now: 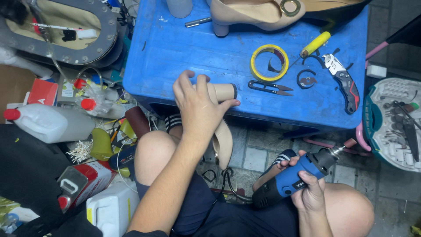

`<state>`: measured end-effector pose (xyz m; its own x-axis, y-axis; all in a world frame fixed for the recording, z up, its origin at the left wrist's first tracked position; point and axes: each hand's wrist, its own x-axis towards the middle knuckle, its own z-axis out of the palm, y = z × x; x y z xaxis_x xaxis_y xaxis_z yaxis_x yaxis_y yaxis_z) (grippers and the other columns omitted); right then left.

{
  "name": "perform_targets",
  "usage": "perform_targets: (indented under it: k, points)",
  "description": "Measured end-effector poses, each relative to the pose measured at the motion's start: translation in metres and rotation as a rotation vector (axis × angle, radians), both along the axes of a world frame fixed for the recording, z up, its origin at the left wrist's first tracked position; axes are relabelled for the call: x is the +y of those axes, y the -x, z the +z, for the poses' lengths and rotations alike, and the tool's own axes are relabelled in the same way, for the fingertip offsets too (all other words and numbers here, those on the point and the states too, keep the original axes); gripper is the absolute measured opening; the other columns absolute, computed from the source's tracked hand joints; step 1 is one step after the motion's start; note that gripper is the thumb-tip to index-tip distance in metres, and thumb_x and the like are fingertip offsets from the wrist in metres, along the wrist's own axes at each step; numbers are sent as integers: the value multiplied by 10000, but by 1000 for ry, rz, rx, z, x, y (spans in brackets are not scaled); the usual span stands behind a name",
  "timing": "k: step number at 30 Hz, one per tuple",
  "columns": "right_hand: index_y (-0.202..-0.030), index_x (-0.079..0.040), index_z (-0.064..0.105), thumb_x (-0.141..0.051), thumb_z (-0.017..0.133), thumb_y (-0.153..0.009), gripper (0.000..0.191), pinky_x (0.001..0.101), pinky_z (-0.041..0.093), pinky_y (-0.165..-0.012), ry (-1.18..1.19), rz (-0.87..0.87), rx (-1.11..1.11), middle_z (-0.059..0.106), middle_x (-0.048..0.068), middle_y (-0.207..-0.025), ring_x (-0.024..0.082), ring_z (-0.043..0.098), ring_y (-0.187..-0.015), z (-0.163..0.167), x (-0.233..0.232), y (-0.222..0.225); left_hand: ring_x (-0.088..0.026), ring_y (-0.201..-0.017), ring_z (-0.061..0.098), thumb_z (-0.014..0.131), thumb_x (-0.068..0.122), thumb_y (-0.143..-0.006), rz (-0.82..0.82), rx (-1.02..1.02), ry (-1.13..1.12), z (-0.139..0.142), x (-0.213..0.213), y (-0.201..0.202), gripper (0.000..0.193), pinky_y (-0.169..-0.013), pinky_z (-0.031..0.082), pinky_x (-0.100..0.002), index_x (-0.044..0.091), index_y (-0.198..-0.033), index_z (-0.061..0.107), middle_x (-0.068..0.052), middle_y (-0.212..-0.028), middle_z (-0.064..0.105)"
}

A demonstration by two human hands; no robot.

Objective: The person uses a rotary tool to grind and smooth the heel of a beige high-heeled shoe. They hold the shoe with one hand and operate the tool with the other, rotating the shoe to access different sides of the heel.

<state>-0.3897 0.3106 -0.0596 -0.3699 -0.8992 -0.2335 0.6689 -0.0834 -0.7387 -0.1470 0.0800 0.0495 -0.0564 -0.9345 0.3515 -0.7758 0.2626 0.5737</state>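
Observation:
My left hand point(199, 103) grips a beige high-heeled shoe point(222, 140) by its block heel point(223, 91), pressing the heel against the front edge of a blue plastic table point(197, 48). The shoe's body hangs down below the table edge, between my knees. My right hand point(310, 193) holds a blue and black rotary tool point(291, 177) over my right knee, its sanding tip point(349, 143) pointing up and right, away from the shoe.
On the blue table lie a second beige shoe point(254, 13), a yellow tape roll point(269, 62), small snips point(269, 87), a yellow-handled screwdriver point(314, 44) and a folding utility knife point(344, 81). A case of rotary bits point(392, 120) stands right. Bottles and cans point(50, 123) crowd the left floor.

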Motion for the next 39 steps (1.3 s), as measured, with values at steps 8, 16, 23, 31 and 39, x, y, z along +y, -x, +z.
perform_targets:
  k: [8,16,23,31,39]
  points:
    - [-1386,-26,472,-17,735,-847,599,485,574,-815,-51,113,169,655,172,-1033,300,696,-937,37,-33,-10,-474,-1047,636,980,191,-503,-52,186,-148,9,3,4,922,-863,558,-497,48,-1264,480,-250,-1276,441]
    - [-1157,-41,657,-171,919,-665,572,274,524,-779,-120,554,1068,686,13,-874,94,631,-812,63,-95,-11,-406,-1130,651,798,-35,-655,-346,129,-32,3,-2,-20,593,-913,570,-463,219,-1179,687,-146,-1350,473]
    - [-1033,-30,679,-217,924,-732,430,264,519,-779,-154,561,1060,657,-29,-860,79,579,-806,49,-126,-32,-380,-1063,678,811,-1,-671,-518,105,-68,1,-23,-38,541,-873,594,-443,229,-1147,696,-144,-1345,463]
    - [-1096,-41,698,-205,931,-684,501,267,521,-769,-253,605,1057,681,-18,-849,72,593,-800,34,-143,-33,-373,-1102,671,824,-17,-638,-545,114,-118,-12,-33,-45,562,-884,593,-437,225,-1131,699,-132,-1348,462]
    - [-1158,-45,690,-259,943,-627,626,279,547,-810,-274,644,1109,744,-4,-877,79,658,-832,37,-147,-31,-372,-1110,657,832,-17,-625,-554,121,-133,-10,-34,-44,567,-896,575,-449,221,-1120,695,-132,-1333,467]
